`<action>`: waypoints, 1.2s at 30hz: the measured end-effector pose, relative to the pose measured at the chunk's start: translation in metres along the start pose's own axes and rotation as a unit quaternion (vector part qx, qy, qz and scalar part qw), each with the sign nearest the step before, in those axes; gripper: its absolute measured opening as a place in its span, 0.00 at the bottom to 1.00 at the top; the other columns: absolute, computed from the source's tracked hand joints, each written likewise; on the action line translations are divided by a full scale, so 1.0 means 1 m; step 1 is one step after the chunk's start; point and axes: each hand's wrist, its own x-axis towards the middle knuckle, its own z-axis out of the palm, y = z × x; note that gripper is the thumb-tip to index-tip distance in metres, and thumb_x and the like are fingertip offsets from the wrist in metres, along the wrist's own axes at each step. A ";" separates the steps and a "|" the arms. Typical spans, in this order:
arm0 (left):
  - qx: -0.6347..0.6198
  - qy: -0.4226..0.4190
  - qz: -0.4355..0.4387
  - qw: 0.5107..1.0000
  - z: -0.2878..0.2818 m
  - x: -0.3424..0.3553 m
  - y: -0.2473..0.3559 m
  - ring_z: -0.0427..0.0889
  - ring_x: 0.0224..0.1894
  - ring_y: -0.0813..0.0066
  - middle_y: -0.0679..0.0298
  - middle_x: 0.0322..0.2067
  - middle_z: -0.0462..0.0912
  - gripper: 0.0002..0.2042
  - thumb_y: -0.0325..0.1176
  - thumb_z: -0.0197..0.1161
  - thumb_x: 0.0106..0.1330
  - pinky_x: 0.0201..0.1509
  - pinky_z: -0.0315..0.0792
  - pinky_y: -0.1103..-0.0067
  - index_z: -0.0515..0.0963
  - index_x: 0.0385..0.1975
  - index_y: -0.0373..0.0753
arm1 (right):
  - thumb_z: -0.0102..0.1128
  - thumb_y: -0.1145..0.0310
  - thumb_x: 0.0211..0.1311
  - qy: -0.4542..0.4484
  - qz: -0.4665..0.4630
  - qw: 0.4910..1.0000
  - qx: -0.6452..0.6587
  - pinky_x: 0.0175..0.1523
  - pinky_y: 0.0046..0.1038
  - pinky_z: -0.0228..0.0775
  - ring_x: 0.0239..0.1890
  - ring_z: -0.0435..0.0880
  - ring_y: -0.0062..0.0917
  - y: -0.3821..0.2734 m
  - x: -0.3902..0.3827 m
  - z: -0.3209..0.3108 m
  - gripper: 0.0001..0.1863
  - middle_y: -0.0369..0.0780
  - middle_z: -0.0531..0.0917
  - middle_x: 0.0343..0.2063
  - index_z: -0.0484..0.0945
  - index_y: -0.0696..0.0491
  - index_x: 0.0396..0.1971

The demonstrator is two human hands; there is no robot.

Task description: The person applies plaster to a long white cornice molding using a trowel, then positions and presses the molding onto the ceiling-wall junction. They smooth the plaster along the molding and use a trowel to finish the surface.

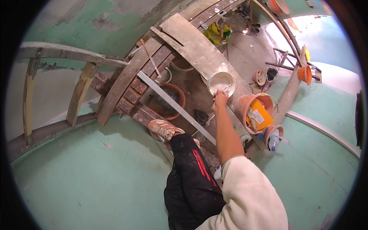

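Note:
My right arm, in a cream sleeve, reaches forward from the lower right. My right hand (220,98) is closed at the near rim of a small white bucket (210,89). Pale, whitish material lies inside the bucket, and a thin light streak shows beside my fingers; whether it is a handle or a tool I cannot tell. Under or just beside the bucket runs a worn, dusty plank (191,40). My left hand is out of the picture.
A long metal straightedge (172,103) slants across the gap near my shoe (165,129). Below sits a round brown tub (180,96). On the right, an orange-pink bucket (244,107) holds an orange box (262,117); a plastic bottle (273,141) stands close by. Wooden framing (73,94) rises left.

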 end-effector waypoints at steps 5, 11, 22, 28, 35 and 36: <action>-0.021 0.037 0.007 0.999 0.012 -0.003 -0.004 0.65 0.74 0.68 0.68 0.74 0.65 0.29 0.62 0.46 0.75 0.79 0.32 0.51 0.67 0.73 0.60 | 0.49 0.71 0.69 -0.112 0.062 0.980 0.155 0.37 0.28 0.70 0.32 0.78 0.28 -0.017 -0.057 -0.061 0.14 0.42 0.79 0.36 0.69 0.51 0.53; -0.305 0.104 -0.014 0.946 0.018 -0.007 -0.006 0.67 0.72 0.63 0.65 0.73 0.67 0.29 0.62 0.50 0.75 0.73 0.52 0.50 0.70 0.71 0.57 | 0.46 0.66 0.73 -0.233 0.111 0.946 0.194 0.40 0.29 0.70 0.34 0.78 0.28 -0.052 -0.085 -0.096 0.15 0.40 0.80 0.36 0.72 0.48 0.55; -0.549 0.178 -0.089 0.812 0.046 -0.065 -0.159 0.67 0.70 0.51 0.52 0.66 0.72 0.23 0.49 0.65 0.66 0.72 0.49 0.43 0.79 0.58 0.47 | 0.60 0.65 0.64 -0.538 0.018 0.842 -0.021 0.37 0.24 0.74 0.32 0.81 0.22 -0.211 -0.388 0.017 0.17 0.39 0.82 0.35 0.73 0.55 0.50; -0.592 0.288 -0.321 0.681 0.082 -0.119 -0.241 0.67 0.69 0.53 0.53 0.64 0.74 0.20 0.48 0.67 0.64 0.73 0.50 0.50 0.83 0.53 0.47 | 0.53 0.67 0.70 -0.729 -0.090 0.678 0.039 0.30 0.23 0.70 0.25 0.73 0.16 -0.331 -0.672 0.154 0.15 0.32 0.74 0.28 0.71 0.52 0.54; -0.605 0.252 -0.329 0.680 0.065 -0.132 -0.252 0.68 0.69 0.58 0.61 0.69 0.71 0.21 0.50 0.55 0.76 0.70 0.54 0.46 0.78 0.63 0.51 | 0.54 0.65 0.77 -0.885 -0.090 0.425 0.166 0.27 0.20 0.67 0.24 0.70 0.13 -0.519 -1.030 0.222 0.09 0.30 0.73 0.26 0.74 0.54 0.47; -0.598 0.243 -0.324 0.692 0.062 -0.131 -0.259 0.70 0.67 0.57 0.59 0.68 0.72 0.21 0.48 0.56 0.75 0.68 0.58 0.47 0.77 0.62 0.48 | 0.54 0.64 0.76 -0.896 -0.073 0.401 0.178 0.26 0.20 0.67 0.25 0.73 0.13 -0.548 -1.072 0.231 0.14 0.32 0.75 0.28 0.74 0.56 0.53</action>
